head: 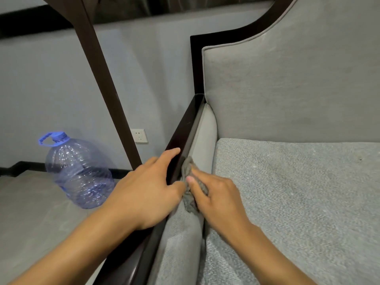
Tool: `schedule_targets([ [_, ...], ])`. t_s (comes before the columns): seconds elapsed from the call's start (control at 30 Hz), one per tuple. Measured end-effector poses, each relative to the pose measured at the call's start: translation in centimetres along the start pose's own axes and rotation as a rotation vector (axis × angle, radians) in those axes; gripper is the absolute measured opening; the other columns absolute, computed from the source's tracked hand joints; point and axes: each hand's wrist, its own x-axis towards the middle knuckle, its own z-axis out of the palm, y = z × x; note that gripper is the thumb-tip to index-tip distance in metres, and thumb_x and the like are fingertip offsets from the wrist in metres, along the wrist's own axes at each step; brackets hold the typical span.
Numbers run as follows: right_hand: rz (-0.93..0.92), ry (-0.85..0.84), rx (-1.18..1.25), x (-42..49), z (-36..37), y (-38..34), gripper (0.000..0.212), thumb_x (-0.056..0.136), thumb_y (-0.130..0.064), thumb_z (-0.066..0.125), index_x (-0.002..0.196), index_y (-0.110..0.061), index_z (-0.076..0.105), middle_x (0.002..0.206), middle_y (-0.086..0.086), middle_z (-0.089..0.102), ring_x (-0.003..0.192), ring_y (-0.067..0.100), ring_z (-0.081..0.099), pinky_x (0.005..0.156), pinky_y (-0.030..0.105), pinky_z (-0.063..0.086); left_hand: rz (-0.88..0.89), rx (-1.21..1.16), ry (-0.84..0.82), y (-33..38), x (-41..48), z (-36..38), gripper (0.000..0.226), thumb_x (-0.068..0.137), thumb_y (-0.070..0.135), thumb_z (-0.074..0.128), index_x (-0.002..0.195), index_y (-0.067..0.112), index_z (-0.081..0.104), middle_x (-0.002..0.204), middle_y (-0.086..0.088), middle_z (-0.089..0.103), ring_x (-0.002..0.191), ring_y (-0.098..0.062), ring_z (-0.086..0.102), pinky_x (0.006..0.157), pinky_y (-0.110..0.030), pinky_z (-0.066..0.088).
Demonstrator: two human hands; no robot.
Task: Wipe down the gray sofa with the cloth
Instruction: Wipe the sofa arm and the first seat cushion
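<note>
The gray sofa (287, 89) fills the right half of the view, with a textured seat cushion (298, 192) and a dark wooden arm rail (183, 130) on its left side. A small gray cloth (190, 199) lies bunched against the padded inner side of the arm. My right hand (218, 200) presses the cloth there, thumb and fingers curled on it. My left hand (150, 186) rests over the dark rail, fingers stretched along its outer face and thumb hooked to the inside next to the cloth.
A large clear water bottle (76, 171) with a blue cap stands on the gray floor left of the sofa. A dark slanted post (107, 85) rises between bottle and sofa. A white wall socket (139, 135) sits low on the wall.
</note>
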Motion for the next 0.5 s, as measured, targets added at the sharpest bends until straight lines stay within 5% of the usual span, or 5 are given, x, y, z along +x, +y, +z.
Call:
schedule_targets([
  [0.23, 0.279, 0.058, 0.02, 4.1, 1.7, 0.6, 0.042, 0.099, -0.062, 0.041, 0.134, -0.046, 0.059, 0.095, -0.006, 0.075, 0.09, 0.017, 0.07, 0.074, 0.037, 0.057, 0.034, -0.001, 0.009, -0.5, -0.4, 0.2, 0.072, 0.096, 0.042, 0.046, 0.157, 0.054, 0.011, 0.16, 0.009, 0.039, 0.141, -0.02, 0.044, 0.109, -0.042, 0.042],
  [0.4, 0.079, -0.061, 0.102, -4.3, -0.5, -2.5, 0.04, 0.104, -0.052, 0.041, 0.142, -0.046, 0.052, 0.059, -0.011, 0.061, 0.056, 0.004, 0.062, 0.056, 0.028, 0.052, 0.045, -0.029, 0.026, -0.6, -0.3, 0.3, 0.07, 0.094, 0.049, 0.046, 0.157, 0.051, 0.016, 0.159, 0.004, 0.042, 0.138, -0.026, 0.047, 0.109, -0.046, 0.043],
  [0.5, 0.071, -0.122, 0.107, -6.3, -1.3, -2.7, 0.045, 0.097, -0.066, 0.039, 0.139, -0.053, 0.051, 0.073, -0.01, 0.073, 0.065, 0.005, 0.068, 0.064, 0.034, 0.058, 0.035, -0.031, 0.037, -0.7, -0.1, 0.4, 0.069, 0.094, 0.048, 0.048, 0.157, 0.048, 0.021, 0.154, -0.002, 0.048, 0.133, -0.031, 0.05, 0.106, -0.046, 0.044],
])
